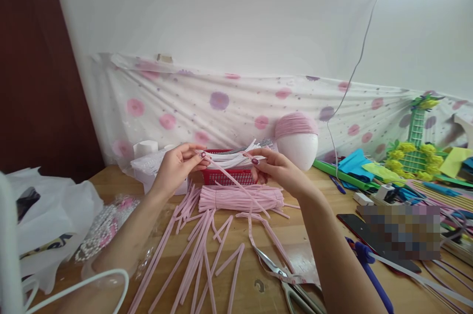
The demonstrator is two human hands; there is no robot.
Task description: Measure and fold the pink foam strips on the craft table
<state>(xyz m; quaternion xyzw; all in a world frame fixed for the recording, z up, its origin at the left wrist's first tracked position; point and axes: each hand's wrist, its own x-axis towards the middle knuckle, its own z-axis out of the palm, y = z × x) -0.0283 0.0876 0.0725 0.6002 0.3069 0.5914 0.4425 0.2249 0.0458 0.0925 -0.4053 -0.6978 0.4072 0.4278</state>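
Note:
My left hand (185,163) pinches one end of a pink pipe cleaner (236,183) that slants down to the right. To its right, my right hand (271,163) has thumb and index finger pressed together on a thin pink strip, perhaps a pipe cleaner. Both hands are raised in front of a red basket (231,177) with white stems (221,157) in it. Below them lies a bundle of pink pipe cleaners (240,198). Loose pink stems (199,255), some bent, spread toward the front edge.
Scissors (284,274) and a measuring tape (251,230) lie front right. A white form wrapped in pink (297,144) stands behind. A phone (369,235), blue glue gun (369,269) and green guitar-shaped craft (416,146) are right. Plastic bags (55,220) lie left.

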